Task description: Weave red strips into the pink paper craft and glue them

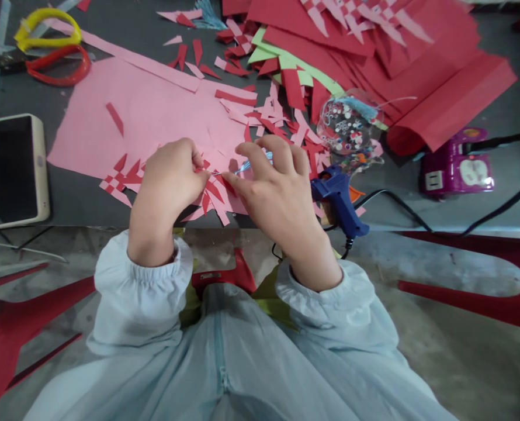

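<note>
My left hand (170, 178) is curled, its fingertips pinched on a woven red and pink paper piece (214, 196) that lies at the table's front edge. My right hand (275, 187) is beside it, thumb and forefinger pinched on a thin blue thread or tassel (248, 165) right at the paper piece. The two hands nearly touch over the paper. A large pink sheet (146, 117) lies under and behind them.
A blue glue gun (341, 202) rests just right of my right hand, its cord trailing off. A clear bag of small beads (350, 128), red paper stacks (395, 58), a purple power strip (457, 166), a phone (12, 169) at left, and yellow and red scissors (52, 49).
</note>
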`<action>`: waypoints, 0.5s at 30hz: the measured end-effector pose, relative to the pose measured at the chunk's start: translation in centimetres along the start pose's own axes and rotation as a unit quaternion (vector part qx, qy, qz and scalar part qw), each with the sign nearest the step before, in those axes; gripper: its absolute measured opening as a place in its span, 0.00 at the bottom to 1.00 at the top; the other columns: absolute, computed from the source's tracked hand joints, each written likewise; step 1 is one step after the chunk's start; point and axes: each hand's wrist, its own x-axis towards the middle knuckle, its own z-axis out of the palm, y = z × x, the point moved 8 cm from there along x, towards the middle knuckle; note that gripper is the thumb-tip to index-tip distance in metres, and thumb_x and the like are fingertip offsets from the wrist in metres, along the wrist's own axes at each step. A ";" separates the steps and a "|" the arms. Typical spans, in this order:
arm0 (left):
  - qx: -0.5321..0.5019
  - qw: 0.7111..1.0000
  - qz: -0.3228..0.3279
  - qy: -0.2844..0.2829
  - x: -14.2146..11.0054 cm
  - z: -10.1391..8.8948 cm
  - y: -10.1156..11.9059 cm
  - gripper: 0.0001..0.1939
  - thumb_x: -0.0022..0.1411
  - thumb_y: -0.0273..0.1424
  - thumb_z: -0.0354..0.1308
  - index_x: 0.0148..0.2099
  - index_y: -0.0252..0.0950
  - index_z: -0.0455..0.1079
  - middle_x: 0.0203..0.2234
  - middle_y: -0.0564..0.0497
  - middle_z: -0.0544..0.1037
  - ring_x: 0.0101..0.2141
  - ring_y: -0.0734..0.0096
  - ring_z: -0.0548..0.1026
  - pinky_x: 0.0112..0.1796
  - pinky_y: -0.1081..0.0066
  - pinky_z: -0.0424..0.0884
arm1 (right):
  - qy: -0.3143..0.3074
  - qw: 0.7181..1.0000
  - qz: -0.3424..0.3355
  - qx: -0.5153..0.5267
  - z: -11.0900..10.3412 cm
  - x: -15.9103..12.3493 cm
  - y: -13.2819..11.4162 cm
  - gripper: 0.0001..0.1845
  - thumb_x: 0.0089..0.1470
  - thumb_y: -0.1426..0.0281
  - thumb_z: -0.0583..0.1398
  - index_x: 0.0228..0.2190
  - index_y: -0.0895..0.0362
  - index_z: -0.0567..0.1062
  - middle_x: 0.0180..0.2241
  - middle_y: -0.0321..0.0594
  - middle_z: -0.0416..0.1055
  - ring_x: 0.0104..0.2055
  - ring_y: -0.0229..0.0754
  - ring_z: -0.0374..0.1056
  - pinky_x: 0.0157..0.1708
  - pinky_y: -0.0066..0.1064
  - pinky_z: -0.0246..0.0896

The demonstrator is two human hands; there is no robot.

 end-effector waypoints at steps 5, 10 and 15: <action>0.003 1.000 0.001 -0.002 -0.1 0.1 0.2 0.02 0.58 0.30 0.56 0.35 0.39 0.69 0.37 0.48 0.80 0.39 0.61 0.77 0.45 0.61 0.69 | -0.009 1.000 0.011 0.005 0.2 0.0 0.1 0.20 0.69 0.64 0.49 0.44 0.52 0.79 0.60 0.44 0.68 0.64 0.54 0.55 0.58 0.50 0.51; 0.003 1.000 -0.002 -0.004 -0.3 0.0 0.2 0.02 0.59 0.29 0.56 0.35 0.39 0.70 0.38 0.48 0.80 0.40 0.62 0.76 0.44 0.62 0.69 | -0.016 1.000 0.018 0.015 0.1 0.1 0.2 0.21 0.69 0.63 0.48 0.44 0.51 0.80 0.60 0.43 0.68 0.64 0.54 0.55 0.58 0.51 0.51; 0.005 1.000 0.007 -0.005 -0.3 -0.1 0.2 0.05 0.60 0.31 0.55 0.38 0.39 0.72 0.40 0.47 0.81 0.41 0.60 0.76 0.45 0.61 0.69 | -0.031 0.999 0.025 0.024 0.1 0.1 0.2 0.20 0.69 0.64 0.49 0.45 0.50 0.81 0.61 0.44 0.68 0.64 0.55 0.55 0.58 0.52 0.51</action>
